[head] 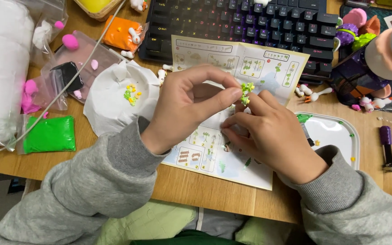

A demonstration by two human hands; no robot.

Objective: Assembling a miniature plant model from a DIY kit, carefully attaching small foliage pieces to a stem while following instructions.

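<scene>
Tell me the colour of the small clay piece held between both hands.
The small clay piece is light green, seen best in the head view.

Looks like a home hobby desk [191,190], wooden, crowded to its edges. Black keyboard [250,22] along the far edge, bagged modelling clay in green [49,134] and orange [119,34] toward the left edge, a folded picture instruction sheet [232,63] in the middle, a white tray [336,136] near the right edge.

A bright green clay pack [49,134], an orange pack [120,36], pink balls [70,41], a black keyboard [250,22], grey sleeves [91,181], a white tray [336,136].
</scene>
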